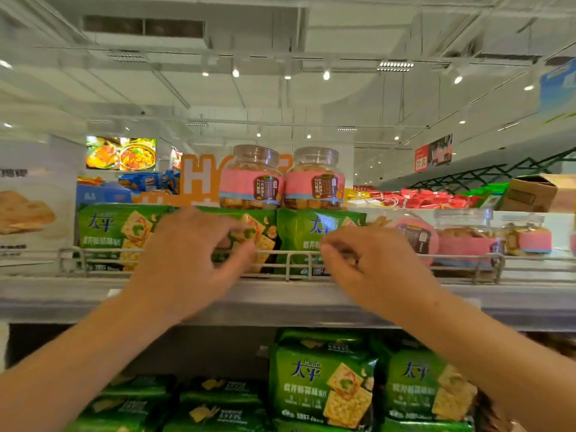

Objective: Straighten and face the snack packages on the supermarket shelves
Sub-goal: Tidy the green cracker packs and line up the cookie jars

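Top-row green packs (124, 235) by my loosely curled, empty left hand (187, 260) and right hand (371, 269) face out; toppled jars (461, 241) beyond the right remain.

**A supermarket aisle**

This is a shop. Beyond the fingertips (240, 232), green cracker packs (115, 235) stand in a row behind a wire rail (299, 254) on a shelf (280, 302); jars (252, 179) sit above them. Below the fingers, more packs (324, 385) are stacked. Overhead, spotlights (326, 75) and a red hanging sign (433, 153).
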{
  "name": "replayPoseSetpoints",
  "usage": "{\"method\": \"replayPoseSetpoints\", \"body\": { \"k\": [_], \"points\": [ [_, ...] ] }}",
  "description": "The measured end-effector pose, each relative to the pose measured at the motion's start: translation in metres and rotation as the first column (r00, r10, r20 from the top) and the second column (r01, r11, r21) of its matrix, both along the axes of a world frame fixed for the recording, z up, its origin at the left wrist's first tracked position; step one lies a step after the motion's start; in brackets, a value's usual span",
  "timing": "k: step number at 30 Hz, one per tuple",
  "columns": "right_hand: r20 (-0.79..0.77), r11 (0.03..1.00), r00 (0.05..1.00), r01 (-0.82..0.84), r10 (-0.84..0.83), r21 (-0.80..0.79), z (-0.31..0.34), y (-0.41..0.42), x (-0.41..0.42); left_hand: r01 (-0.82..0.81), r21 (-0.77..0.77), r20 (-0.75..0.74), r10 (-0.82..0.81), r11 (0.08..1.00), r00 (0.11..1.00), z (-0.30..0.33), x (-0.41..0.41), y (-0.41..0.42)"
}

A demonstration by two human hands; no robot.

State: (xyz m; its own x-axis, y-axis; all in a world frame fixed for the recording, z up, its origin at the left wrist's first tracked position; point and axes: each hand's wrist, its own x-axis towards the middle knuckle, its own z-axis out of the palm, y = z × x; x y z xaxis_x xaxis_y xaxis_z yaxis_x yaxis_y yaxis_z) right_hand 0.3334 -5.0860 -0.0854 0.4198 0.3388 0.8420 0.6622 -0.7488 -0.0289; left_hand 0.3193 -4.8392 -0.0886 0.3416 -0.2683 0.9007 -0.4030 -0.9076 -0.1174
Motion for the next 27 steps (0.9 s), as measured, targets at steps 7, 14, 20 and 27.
{"method": "replayPoseSetpoints", "body": {
  "k": [7, 14, 20, 27],
  "points": [
    [-0.069, 0.969, 0.998, 0.027, -0.010, 0.247, 0.102, 0.009, 0.039, 0.003, -0.370, -0.310, -0.127, 0.929, 0.942, 0.112, 0.046, -0.009],
    [-0.402, 0.926, 0.901, 0.000, 0.165, 0.378, 0.131, 0.030, 0.078, 0.221, -0.523, -0.267, -0.404, 0.824, 0.875, 0.107, 0.072, -0.006],
    [-0.295, 0.916, 0.944, -0.017, 0.146, 0.400, 0.128, 0.036, 0.080, 0.240, -0.536, -0.159, -0.376, 0.809, 0.913, 0.111, 0.084, -0.010],
    [-0.075, 0.857, 0.985, -0.096, 0.155, 0.506, 0.146, -0.012, 0.036, 0.474, -0.466, 0.096, -0.489, 0.748, 0.867, 0.129, 0.069, -0.034]
  ]
}}
